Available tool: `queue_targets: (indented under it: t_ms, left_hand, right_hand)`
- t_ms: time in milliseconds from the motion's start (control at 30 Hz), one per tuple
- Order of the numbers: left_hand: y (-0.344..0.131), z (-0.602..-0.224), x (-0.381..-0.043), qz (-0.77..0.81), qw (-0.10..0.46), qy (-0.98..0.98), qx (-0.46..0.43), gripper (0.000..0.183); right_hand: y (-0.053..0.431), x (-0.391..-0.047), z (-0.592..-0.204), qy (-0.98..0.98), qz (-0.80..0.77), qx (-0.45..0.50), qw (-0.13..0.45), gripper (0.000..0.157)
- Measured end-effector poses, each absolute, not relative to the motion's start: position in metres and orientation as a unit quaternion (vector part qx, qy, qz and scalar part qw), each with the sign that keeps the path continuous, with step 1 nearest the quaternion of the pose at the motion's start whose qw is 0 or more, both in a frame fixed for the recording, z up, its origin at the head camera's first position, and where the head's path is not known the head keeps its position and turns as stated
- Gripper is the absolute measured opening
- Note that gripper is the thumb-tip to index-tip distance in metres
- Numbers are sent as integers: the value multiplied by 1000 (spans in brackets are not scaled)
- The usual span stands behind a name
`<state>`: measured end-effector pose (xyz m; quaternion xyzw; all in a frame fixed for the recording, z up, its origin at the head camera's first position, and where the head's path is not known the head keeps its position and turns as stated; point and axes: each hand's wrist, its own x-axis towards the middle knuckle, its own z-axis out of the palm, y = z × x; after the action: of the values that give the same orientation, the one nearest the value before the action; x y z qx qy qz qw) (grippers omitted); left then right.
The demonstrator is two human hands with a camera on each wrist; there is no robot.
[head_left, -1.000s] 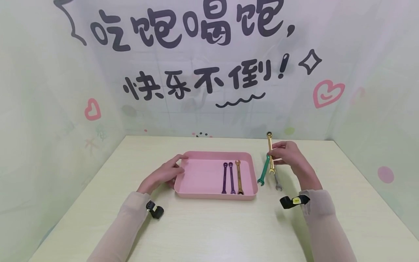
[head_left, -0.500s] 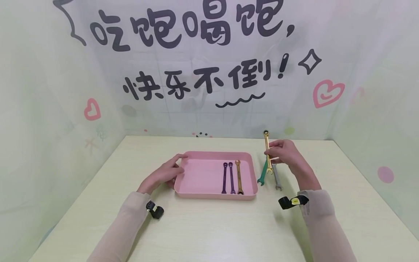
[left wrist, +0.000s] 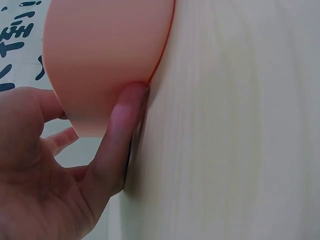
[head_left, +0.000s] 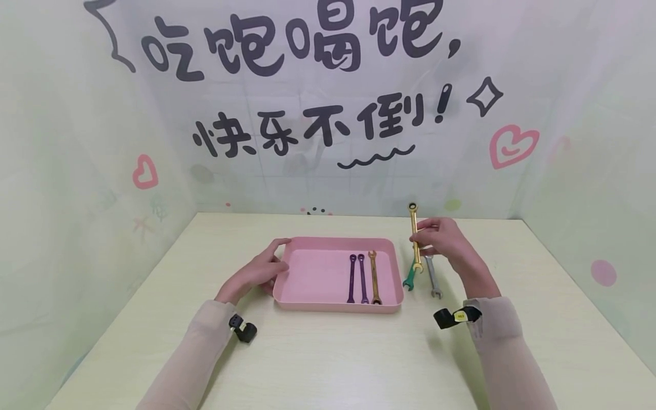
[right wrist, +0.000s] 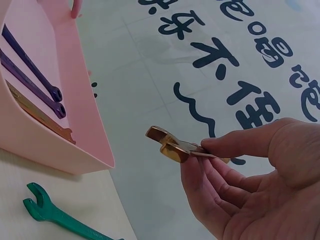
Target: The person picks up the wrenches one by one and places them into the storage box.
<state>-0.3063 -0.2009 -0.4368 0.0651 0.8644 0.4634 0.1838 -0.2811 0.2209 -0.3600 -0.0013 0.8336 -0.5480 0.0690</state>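
Observation:
In the head view my right hand [head_left: 442,236] pinches a gold combination wrench [head_left: 414,221] between thumb and fingers, raised above the table just right of the pink tray [head_left: 312,279]. The wrench stands nearly upright in that view, ring end up; its open end points toward the camera in the right wrist view. My left hand [head_left: 258,269] holds the tray's left side, thumb [left wrist: 122,117] against the outer wall and fingers at the far corner. Inside the tray, at its right, two purple wrenches [head_left: 351,280] and a darker gold wrench [head_left: 374,282] lie side by side.
A green wrench [head_left: 408,282], partly covered by the held one, lies beside the tray's right wall. Right of it is a silver wrench [head_left: 434,280]. A white printed curtain [head_left: 307,188] closes off the table's [head_left: 328,359] back and sides.
My right hand has moved slightly left toward the tray with the gold wrench, uncovering more of the silver wrench. The left hand and tray stay almost still.

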Motion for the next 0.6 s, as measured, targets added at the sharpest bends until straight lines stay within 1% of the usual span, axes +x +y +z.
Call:
queue_targets:
  t_ms: [600]
  left_hand:
    - [-202,-437,-306,457,180,868,70,70]
  right_hand:
    - [203,-282,-362,835,-545,2,75,44]
